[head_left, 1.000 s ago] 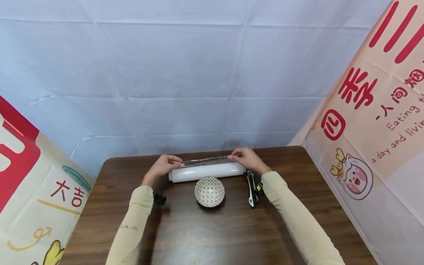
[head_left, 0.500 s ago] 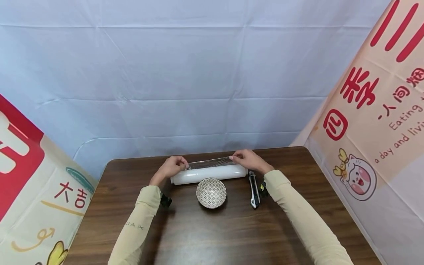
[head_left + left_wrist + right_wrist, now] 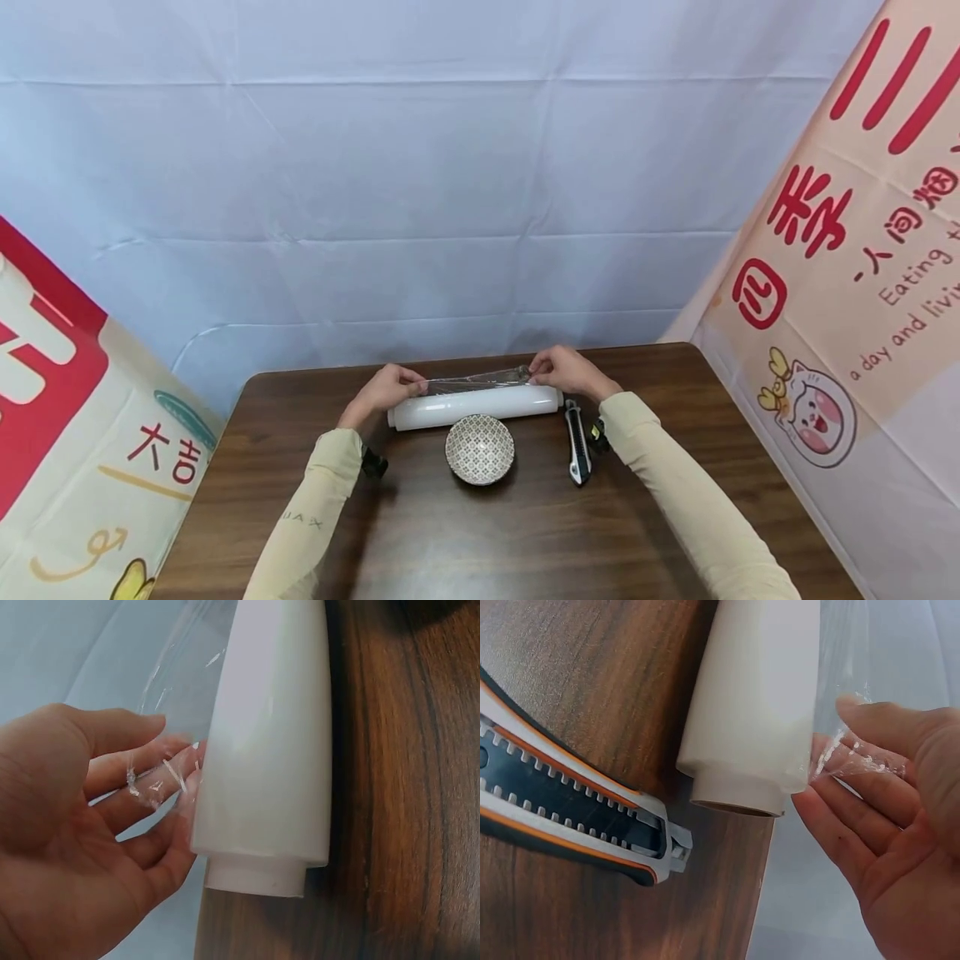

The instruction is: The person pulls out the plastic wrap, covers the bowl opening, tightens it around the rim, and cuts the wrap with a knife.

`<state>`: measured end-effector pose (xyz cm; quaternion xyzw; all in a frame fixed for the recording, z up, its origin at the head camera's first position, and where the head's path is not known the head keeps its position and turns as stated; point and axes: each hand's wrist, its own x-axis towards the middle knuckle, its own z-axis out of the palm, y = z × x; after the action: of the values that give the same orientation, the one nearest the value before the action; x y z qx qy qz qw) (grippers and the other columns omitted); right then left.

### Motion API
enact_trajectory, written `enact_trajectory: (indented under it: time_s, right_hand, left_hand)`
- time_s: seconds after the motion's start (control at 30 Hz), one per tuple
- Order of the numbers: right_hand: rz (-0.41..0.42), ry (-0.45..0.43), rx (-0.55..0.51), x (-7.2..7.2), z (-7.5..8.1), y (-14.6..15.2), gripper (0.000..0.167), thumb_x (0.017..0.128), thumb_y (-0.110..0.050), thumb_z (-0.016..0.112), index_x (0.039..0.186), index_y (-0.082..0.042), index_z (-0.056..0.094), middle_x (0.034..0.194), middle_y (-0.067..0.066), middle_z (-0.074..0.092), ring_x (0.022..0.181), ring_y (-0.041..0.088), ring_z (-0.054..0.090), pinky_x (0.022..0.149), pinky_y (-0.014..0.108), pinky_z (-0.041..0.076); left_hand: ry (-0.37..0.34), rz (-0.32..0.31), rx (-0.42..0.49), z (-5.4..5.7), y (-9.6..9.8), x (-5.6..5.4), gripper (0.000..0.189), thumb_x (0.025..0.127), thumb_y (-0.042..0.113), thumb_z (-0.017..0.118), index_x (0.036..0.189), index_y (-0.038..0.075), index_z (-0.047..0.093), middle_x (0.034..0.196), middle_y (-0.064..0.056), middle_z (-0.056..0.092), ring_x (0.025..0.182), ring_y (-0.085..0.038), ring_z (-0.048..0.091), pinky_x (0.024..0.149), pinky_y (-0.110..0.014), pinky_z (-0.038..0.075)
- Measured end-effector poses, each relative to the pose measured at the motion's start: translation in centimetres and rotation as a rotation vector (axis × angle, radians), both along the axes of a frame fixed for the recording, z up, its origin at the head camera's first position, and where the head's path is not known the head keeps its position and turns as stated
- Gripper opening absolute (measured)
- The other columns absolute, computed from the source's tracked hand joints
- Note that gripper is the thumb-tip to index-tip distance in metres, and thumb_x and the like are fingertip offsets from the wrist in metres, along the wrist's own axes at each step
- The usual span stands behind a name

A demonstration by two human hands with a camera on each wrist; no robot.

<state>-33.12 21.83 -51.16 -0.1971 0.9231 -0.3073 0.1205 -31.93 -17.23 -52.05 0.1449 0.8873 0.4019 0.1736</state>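
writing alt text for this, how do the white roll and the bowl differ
The white roll is a long, plain cylinder; the bowl is round and patterned. The roll lies on its side; the bowl sits open side up. Clear film runs from the roll to the left hand and right hand; neither hand touches the bowl. Both are on the table.

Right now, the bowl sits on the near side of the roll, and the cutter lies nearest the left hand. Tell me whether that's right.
Wrong on one point: the cutter lies nearest the right hand, as the head view shows. The bowl does sit on the near side of the roll.
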Motion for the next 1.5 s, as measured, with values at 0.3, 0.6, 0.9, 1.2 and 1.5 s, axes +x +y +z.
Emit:
enact_trajectory:
  time_s: [0.3,0.6,0.9,1.2,1.5]
  right_hand:
    - [-0.026,-0.017,0.004,-0.2,-0.1,0.3,0.007,0.096,-0.016,0.078,0.099,-0.010,0.078,0.095,0.005,0.079,0.085,0.015,0.072,0.073,0.030,0.057]
    - [-0.040,-0.112,-0.124,-0.3,0.2,0.3,0.023,0.104,-0.009,0.062,0.124,0.002,0.067,0.104,0.011,0.081,0.095,0.021,0.078,0.072,0.028,0.056]
    - [0.030,-0.062,-0.106,-0.4,0.7,0.6,0.021,0.107,-0.009,0.059,0.113,0.002,0.076,0.107,0.019,0.080,0.097,0.030,0.078,0.081,0.040,0.064]
    - [-0.004,-0.110,-0.170,-0.6,-0.3,0.2,0.024,0.111,-0.005,0.044,0.121,0.005,0.064,0.115,0.023,0.073,0.107,0.035,0.075,0.093,0.043,0.063]
    - [-0.028,-0.169,-0.213,-1.1,-0.3,0.5,0.030,0.111,-0.009,0.050,0.129,0.008,0.068,0.114,0.026,0.075,0.097,0.033,0.077,0.086,0.040,0.065]
  left_hand:
    - [-0.007,-0.104,0.025,0.0,-0.7,-0.3,0.023,0.107,0.016,0.062,0.118,0.007,0.080,0.123,-0.013,0.078,0.112,-0.024,0.072,0.084,-0.029,0.056]
    - [-0.109,-0.020,0.105,-0.1,-1.8,0.0,0.025,0.105,0.022,0.066,0.118,0.007,0.080,0.123,-0.008,0.079,0.115,-0.019,0.071,0.094,-0.035,0.057]
    - [-0.136,-0.106,0.152,0.5,-2.2,-0.7,0.029,0.107,0.016,0.062,0.127,0.000,0.074,0.126,-0.016,0.077,0.121,-0.027,0.073,0.099,-0.038,0.061]
    - [-0.152,-0.096,0.186,0.8,-1.8,-1.5,0.029,0.107,0.008,0.058,0.129,-0.007,0.071,0.125,-0.025,0.074,0.113,-0.033,0.076,0.097,-0.045,0.062]
    - [-0.088,0.065,0.229,0.3,-1.1,-2.0,0.029,0.106,0.003,0.059,0.126,-0.015,0.068,0.120,-0.031,0.073,0.097,-0.028,0.080,0.096,-0.052,0.062]
